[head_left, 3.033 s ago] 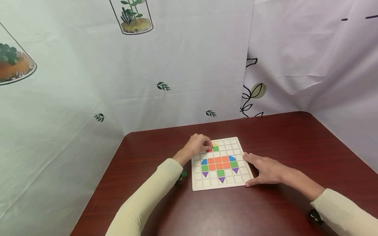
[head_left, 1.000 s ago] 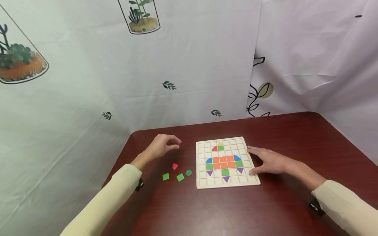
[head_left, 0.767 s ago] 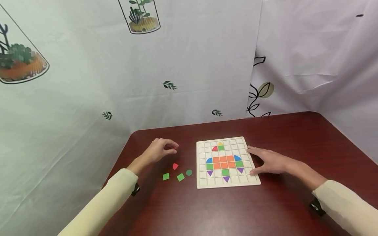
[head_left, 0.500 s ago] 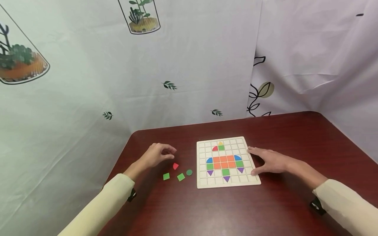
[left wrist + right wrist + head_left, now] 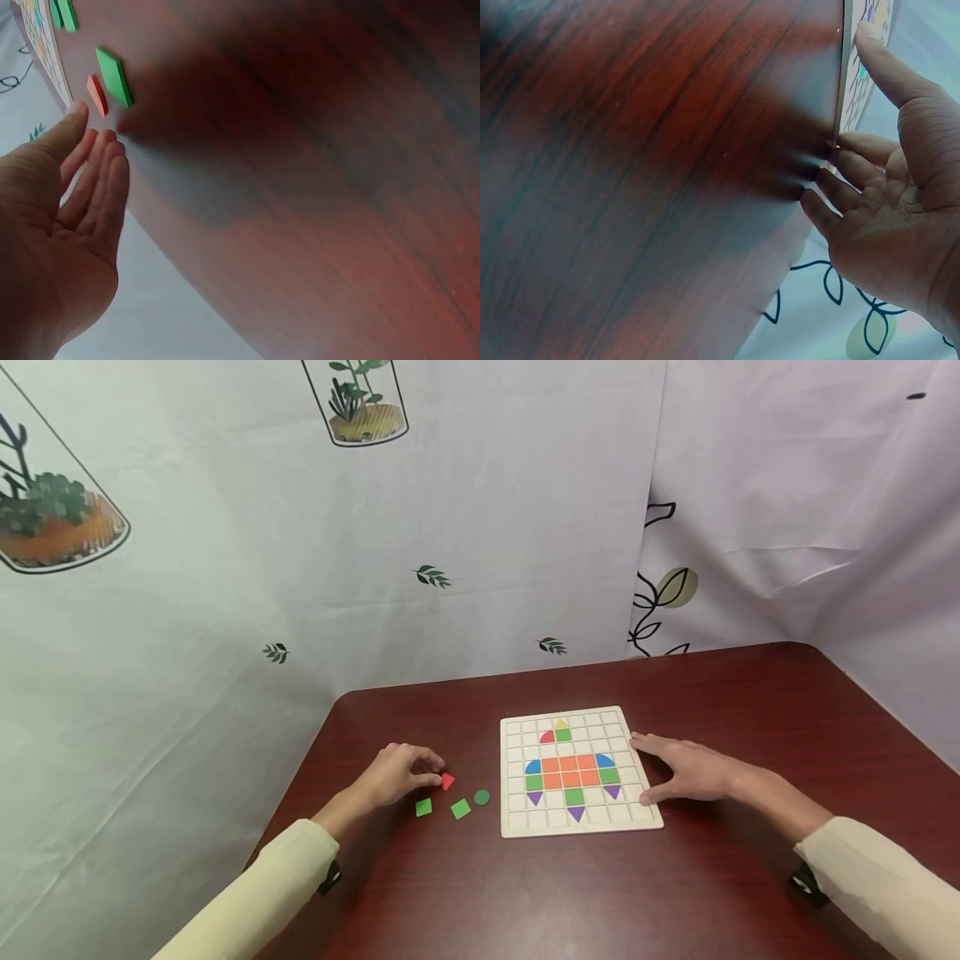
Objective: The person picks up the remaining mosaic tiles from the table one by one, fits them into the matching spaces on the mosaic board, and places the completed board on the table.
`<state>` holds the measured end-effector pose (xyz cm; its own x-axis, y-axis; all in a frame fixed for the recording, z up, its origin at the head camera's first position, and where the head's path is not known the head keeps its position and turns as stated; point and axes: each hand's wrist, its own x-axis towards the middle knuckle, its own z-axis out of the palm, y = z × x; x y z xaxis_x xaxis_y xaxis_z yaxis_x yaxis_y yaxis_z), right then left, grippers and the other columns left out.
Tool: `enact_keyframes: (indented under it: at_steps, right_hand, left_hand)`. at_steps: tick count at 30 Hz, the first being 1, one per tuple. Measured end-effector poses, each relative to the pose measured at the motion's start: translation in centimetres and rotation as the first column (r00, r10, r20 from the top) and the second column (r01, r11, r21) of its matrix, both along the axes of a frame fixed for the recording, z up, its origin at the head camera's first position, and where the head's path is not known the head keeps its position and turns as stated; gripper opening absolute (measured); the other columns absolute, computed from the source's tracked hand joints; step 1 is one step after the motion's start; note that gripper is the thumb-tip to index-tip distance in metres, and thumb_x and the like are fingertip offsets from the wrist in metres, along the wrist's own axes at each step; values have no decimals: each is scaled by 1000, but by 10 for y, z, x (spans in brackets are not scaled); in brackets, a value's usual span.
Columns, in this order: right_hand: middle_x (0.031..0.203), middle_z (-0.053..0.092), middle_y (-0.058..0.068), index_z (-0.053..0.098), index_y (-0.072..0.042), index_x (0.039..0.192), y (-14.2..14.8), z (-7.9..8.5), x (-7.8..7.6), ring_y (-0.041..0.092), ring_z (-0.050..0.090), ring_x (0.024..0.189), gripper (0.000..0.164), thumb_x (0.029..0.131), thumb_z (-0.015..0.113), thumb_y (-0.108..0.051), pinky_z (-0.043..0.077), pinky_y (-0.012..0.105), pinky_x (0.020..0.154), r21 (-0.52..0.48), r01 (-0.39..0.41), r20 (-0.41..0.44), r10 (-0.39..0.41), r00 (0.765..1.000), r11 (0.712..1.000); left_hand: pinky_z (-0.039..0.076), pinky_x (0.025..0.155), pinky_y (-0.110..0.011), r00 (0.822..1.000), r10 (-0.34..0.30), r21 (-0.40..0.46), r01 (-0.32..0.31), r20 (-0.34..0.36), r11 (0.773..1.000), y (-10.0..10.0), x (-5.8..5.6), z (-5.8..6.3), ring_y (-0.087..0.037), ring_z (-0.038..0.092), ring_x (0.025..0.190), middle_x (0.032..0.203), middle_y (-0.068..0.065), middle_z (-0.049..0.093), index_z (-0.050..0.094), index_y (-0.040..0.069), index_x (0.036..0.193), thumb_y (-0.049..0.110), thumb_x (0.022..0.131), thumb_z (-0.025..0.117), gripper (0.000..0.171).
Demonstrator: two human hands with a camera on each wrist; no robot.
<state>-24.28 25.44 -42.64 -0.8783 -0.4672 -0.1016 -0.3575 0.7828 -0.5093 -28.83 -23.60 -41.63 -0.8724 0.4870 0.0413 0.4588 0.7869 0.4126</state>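
Observation:
My left hand (image 5: 395,774) is low over the table, thumb and forefinger apart beside a loose red quarter-circle piece (image 5: 447,781). In the left wrist view, the fingertips are close to that red piece (image 5: 97,95), with a small gap showing. Near it lie two green square pieces (image 5: 461,809) and a dark green round piece (image 5: 482,797). A white grid board (image 5: 517,823) bears a pattern of orange, blue, green, purple, red and yellow pieces. My right hand (image 5: 693,770) rests at the board's right edge, thumb on its surface and extended fingers along its side.
The dark red wooden table (image 5: 570,902) is backed by a pale patterned cloth (image 5: 480,510). Its left and far edges run close to the cloth. Each wrist wears a dark device, seen at the right sleeve (image 5: 870,860).
My left hand has let go of a red piece on the board, moved left off it, then come down towards the loose red piece. The right hand has stayed at the board's edge.

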Motion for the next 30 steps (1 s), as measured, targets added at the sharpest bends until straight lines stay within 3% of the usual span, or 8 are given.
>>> enact_keyframes:
  at_steps: [7, 23, 30]
  right_hand:
    - [163, 38, 29, 42, 5, 158, -1, 0, 1, 54, 33, 150, 104, 84, 89, -50, 37, 70, 112, -2, 1, -5, -1, 1000, 1000]
    - [164, 36, 31, 41, 4, 159, -1, 0, 1, 54, 32, 150, 104, 84, 88, -52, 36, 71, 112, -1, 5, 6, -5, 1000, 1000]
    - [165, 35, 30, 40, 3, 160, -1, -1, 1, 54, 30, 151, 105, 85, 87, -52, 35, 72, 112, -2, 10, 15, -10, 1000, 1000]
  left_hand:
    - [58, 79, -31, 998, 49, -26, -50, -42, 998, 6, 6, -6, -5, 67, 84, 97, 8, 74, 82, 13, 107, 21, 90, 88, 20]
    - [56, 75, -33, 991, 51, -76, -61, -122, 995, 11, 10, -9, -6, 64, 80, 92, 9, 72, 83, 15, 102, 26, 91, 88, 16]
    - [55, 73, -31, 993, 53, -89, -63, -104, 994, 13, 10, -8, -5, 62, 79, 88, 12, 69, 80, 18, 98, 27, 90, 88, 15]
